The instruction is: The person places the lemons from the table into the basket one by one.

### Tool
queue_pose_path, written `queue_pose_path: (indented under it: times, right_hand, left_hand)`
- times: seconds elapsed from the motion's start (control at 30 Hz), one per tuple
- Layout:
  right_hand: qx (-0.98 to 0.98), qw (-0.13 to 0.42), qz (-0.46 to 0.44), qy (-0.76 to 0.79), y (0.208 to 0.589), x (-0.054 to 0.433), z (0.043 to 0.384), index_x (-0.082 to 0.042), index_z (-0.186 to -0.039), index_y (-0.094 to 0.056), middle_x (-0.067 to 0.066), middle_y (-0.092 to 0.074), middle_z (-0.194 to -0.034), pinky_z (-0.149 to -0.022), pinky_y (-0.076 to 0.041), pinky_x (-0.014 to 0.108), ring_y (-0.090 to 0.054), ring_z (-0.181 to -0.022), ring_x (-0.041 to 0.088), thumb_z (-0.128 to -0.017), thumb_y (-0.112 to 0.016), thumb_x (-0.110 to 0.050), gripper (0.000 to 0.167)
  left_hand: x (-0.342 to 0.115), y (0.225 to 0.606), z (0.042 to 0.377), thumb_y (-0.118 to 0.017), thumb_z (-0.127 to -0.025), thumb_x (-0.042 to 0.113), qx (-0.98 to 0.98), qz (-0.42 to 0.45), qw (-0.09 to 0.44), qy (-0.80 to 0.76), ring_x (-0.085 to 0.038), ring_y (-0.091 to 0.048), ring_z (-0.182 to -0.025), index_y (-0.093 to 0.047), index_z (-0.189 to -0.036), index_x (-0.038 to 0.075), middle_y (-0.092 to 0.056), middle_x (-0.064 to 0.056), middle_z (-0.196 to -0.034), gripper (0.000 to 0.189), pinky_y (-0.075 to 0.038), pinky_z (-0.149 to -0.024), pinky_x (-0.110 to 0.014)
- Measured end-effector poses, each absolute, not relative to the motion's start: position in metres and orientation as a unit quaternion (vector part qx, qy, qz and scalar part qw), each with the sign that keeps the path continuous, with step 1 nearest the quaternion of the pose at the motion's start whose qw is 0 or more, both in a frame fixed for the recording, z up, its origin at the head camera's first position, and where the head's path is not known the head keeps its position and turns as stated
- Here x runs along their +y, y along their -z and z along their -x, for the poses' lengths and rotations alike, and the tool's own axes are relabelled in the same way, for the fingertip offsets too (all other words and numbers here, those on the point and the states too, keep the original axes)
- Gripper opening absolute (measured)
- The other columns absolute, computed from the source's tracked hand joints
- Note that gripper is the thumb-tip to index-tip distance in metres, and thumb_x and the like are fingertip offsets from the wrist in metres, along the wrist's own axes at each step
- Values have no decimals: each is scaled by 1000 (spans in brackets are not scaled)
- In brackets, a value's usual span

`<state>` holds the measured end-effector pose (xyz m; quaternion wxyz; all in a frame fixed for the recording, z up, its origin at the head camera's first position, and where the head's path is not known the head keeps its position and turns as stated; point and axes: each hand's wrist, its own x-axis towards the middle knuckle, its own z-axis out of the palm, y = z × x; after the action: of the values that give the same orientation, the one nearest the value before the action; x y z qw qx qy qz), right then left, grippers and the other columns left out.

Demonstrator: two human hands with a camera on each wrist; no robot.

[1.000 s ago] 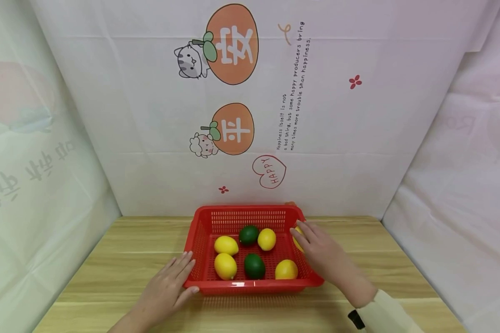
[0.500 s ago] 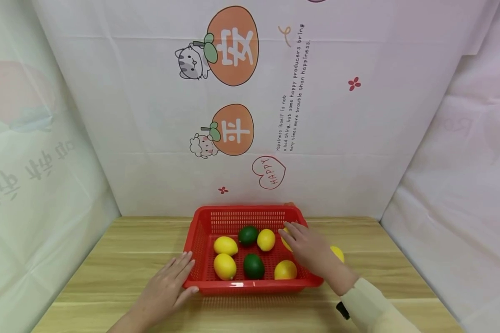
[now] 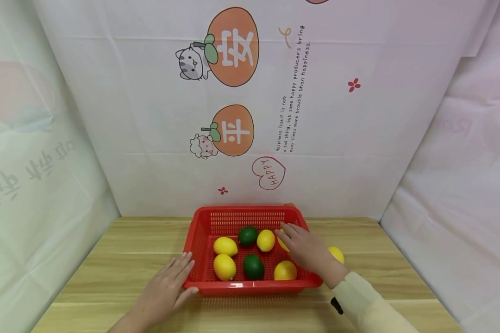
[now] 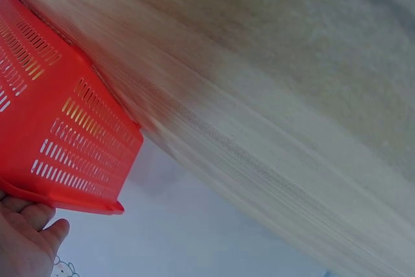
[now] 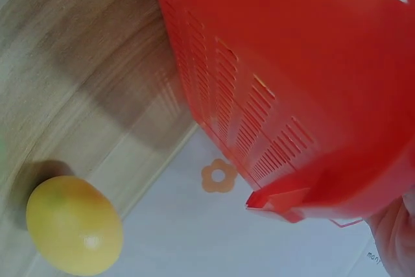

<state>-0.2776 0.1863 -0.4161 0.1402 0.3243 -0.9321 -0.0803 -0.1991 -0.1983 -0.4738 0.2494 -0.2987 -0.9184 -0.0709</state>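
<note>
My left hand (image 3: 164, 286) rests against the left side of the red plastic basket (image 3: 250, 285), its fingers straight along the rim and the thumb at the front corner. Inside the basket, near its right wall, my right hand (image 3: 306, 247) holds a yellow lemon (image 3: 282, 241), mostly hidden under the fingers. Two lemons (image 3: 225, 246) lie at the left of the basket floor and one lemon (image 3: 265, 240) lies at the back. Dark green limes (image 3: 253, 267) sit in the middle. A rounder, deeper yellow fruit (image 3: 285, 271) is at the front right.
Outside the basket, right of it, another yellow fruit (image 5: 74, 225) lies on the wooden table (image 3: 383, 277), partly behind my right wrist in the head view. A printed white cloth wall (image 3: 337, 175) stands right behind the basket, with cloth on both sides too.
My right hand has moved left from over the basket's right rim to inside it, carrying the lemon. The fruit outside on the right has come into view. My left hand has stayed put.
</note>
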Motion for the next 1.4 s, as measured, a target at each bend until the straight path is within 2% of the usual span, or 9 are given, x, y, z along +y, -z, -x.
queue_pose_path:
  times: [0.27,1.4]
  right_hand:
    - [-946,88,-301,83,420,182,280,-15,-142,-50,10,-47,-145,-100,-45,45,-44,-132,28,-79,-82,-26,72]
    - [-954,51,-292,46,427,186,282,-15,-140,-52,10,-51,-141,-98,-47,47,-47,-130,28,-77,-83,-25,71]
  left_hand:
    - [-199,477,200,-73,-85,42,-915,303,256,67,-30,-48,-129,-59,-130,-2,-54,-17,-138,65,-42,-102,-50]
    - [-198,473,199,-72,-86,42,-918,302,249,67,-30,-48,-129,-59,-131,-2,-53,-17,-138,65,-41,-102,-50]
